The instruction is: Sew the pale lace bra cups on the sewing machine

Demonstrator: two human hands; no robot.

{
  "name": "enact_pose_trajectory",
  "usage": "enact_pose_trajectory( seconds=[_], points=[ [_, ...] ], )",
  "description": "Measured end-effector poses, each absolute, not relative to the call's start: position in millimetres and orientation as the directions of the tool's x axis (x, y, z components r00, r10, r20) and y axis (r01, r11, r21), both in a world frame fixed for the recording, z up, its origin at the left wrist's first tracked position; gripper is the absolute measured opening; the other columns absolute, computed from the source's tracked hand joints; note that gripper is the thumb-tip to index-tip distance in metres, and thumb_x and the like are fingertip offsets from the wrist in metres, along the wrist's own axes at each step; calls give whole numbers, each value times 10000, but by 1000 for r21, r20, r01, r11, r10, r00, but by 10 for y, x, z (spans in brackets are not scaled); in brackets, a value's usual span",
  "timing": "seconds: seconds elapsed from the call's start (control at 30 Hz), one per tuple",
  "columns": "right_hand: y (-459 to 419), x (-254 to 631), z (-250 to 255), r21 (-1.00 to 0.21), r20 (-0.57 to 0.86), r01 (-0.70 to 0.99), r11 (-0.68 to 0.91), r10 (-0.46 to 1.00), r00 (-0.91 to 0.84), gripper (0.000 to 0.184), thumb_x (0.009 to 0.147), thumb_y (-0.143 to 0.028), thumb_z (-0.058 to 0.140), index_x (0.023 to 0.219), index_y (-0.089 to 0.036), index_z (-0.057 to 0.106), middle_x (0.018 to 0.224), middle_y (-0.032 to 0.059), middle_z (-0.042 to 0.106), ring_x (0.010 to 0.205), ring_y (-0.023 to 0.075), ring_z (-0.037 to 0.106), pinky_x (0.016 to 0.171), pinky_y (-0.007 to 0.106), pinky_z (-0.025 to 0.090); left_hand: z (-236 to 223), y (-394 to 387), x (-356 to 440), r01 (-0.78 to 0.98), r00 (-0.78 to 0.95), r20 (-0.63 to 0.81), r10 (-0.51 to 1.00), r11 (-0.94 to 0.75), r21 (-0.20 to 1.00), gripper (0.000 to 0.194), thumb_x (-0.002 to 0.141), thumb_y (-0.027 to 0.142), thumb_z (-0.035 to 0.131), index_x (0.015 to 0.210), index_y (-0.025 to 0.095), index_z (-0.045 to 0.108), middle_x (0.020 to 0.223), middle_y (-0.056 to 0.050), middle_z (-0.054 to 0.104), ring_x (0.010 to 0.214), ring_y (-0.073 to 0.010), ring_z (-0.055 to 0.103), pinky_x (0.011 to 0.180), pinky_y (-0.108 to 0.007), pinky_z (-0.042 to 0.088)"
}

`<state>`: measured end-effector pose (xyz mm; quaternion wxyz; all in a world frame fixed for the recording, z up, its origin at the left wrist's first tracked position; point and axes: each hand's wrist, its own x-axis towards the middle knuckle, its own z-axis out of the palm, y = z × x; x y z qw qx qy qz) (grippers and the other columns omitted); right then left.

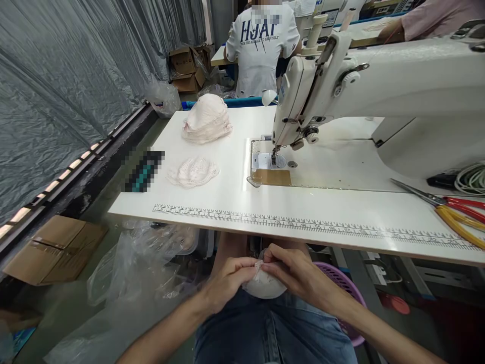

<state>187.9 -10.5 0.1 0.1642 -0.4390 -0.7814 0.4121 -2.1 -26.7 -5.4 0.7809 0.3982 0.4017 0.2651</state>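
Over my lap, below the table's front edge, a pale fabric cup [265, 285] with a lacy edge is held between both hands. My left hand [231, 283] pinches the edge of the cup from the left, thumb against forefinger. From the right, my right hand [291, 268] grips the same edge close beside it, fingers curled. The fingers cover part of the edge. On the white table lie a flat lace piece [194, 172] and, behind it, a stack of similar pale cups [207, 119].
A white sewing machine [341, 86] occupies the table's right half. Scissors [435, 199] with red and yellow handles lie at the right edge. A purple basket [341, 283] stands below. Plastic bags [140, 283] and a cardboard box [55, 250] are at left. A co-worker [261, 50] sits ahead.
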Motion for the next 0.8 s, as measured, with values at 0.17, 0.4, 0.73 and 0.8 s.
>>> enact_pose_trajectory(
  seconds=[0.17,0.4,0.73,0.8],
  points=[
    [-138,1839,-51,-784,-87,545,296,818,-569,191,942,-340,382,845,-204,474,710,-6,543,609,125,478,527,223,283,-128,-370,68,-16,396,-375,838,414,910,323,752,395,645,864,93,615,708,-18,551,638,-103,466,605,-202,358],
    [-94,1966,-110,-768,-120,579,274,826,-551,220,954,-328,336,840,-200,476,661,-12,514,566,120,442,514,232,290,-247,-373,55,-10,354,-443,824,477,879,391,722,485,651,780,99,626,660,-7,555,610,-101,459,588,-203,348],
    [-177,2168,-125,-881,-146,442,169,791,-594,341,893,-446,457,1155,-229,469,1119,85,535,1013,216,513,836,336,428,-241,-302,-66,-36,437,-547,714,621,783,382,625,438,755,808,107,698,709,-31,633,640,-113,512,625,-208,372],
    [-136,2134,-106,-881,-111,418,221,763,-637,536,807,-476,582,1259,-239,417,1237,100,467,1149,248,432,922,369,388,-220,-297,-78,-11,452,-551,701,622,783,370,629,429,756,813,111,705,723,-35,642,654,-118,521,635,-209,375]
  ],
)
